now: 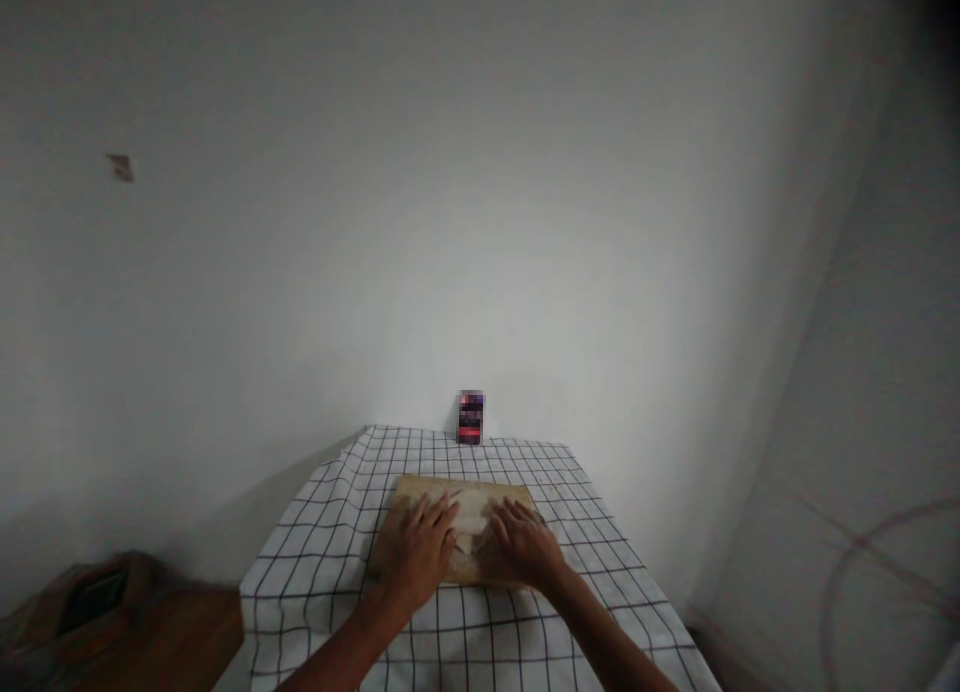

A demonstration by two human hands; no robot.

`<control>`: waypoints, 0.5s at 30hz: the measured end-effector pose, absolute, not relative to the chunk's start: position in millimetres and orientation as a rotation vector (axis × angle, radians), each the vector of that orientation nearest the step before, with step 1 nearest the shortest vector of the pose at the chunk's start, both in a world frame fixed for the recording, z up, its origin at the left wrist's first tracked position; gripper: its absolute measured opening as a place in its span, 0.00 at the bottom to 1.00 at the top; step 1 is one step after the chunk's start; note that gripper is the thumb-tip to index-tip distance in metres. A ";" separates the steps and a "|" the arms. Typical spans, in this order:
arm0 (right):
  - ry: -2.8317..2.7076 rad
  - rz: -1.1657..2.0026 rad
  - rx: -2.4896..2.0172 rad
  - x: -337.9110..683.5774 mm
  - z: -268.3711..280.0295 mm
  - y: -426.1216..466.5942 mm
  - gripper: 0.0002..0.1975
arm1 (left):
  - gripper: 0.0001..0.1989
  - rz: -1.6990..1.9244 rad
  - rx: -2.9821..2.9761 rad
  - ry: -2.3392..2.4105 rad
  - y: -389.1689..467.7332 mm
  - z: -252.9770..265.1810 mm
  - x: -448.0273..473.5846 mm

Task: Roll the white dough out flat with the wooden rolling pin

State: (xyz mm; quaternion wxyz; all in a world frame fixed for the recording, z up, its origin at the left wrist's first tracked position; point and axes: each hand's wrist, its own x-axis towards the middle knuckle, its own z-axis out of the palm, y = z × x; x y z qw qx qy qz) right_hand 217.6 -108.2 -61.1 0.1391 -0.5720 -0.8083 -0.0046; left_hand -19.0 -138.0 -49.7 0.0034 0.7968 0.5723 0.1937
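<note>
A wooden board (pixel 414 486) lies on a white cloth with a dark grid. On the board is a flat, pale patch (pixel 472 512) that looks like dough or flour; its exact kind is too blurred to tell. Over the board's left part my left hand (pixel 426 542) lies palm down, fingers stretched forward and spread. My right hand (pixel 527 544) rests palm down at the right side, its fingers pointing forward and left. The pale patch shows between both hands. Whatever lies under the palms is hidden.
The checked tablecloth (pixel 600 572) covers a table that reaches to a white wall (pixel 480 222). At the far edge a small upright device or box with a blurred face (pixel 471 418) leans near the wall. Brown items (pixel 97 602) sit low at the left.
</note>
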 end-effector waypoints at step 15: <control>-2.167 0.040 -1.864 207.8 -56.0 -42.4 0.24 | 0.24 0.590 2.585 1.824 -67.1 -24.6 -10.8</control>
